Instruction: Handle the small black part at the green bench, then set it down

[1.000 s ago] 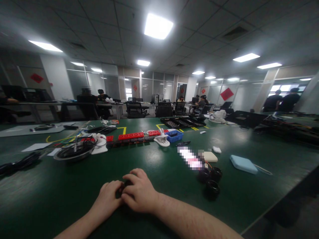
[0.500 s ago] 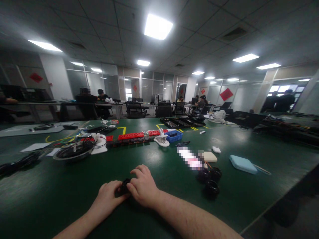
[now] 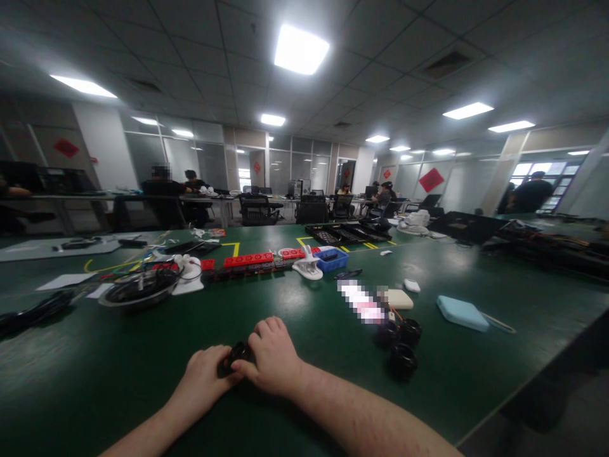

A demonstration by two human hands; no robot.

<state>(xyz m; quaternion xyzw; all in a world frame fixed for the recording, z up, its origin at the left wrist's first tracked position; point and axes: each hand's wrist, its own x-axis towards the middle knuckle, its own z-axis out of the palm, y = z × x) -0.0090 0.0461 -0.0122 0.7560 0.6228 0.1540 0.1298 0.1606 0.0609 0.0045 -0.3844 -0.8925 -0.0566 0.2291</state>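
Note:
A small round black part [image 3: 239, 353] sits between my two hands, low over the green table. My left hand [image 3: 207, 371] is closed on its left side. My right hand [image 3: 273, 357] grips it from the right, with the thumb across its near side and the fingers curled over. Much of the part is covered by the fingers, so its exact kind does not show. To the right, several similar round black parts [image 3: 403, 360] stand in a cluster, with thin orange wires at the back of it.
Right of centre lie a lit phone [image 3: 360, 301], a cream case [image 3: 398, 299], a white earbud case [image 3: 412, 285] and a light-blue pouch [image 3: 462, 313]. Farther back are a blue bin [image 3: 333, 260], red blocks [image 3: 248, 261], a white clamp [image 3: 308, 265] and a round dish [image 3: 137, 293] with cables.
My right thumb has shifted down and left along the black part, and the right fingers are more curled. More of the part's round top shows now. The left hand stays nearly still.

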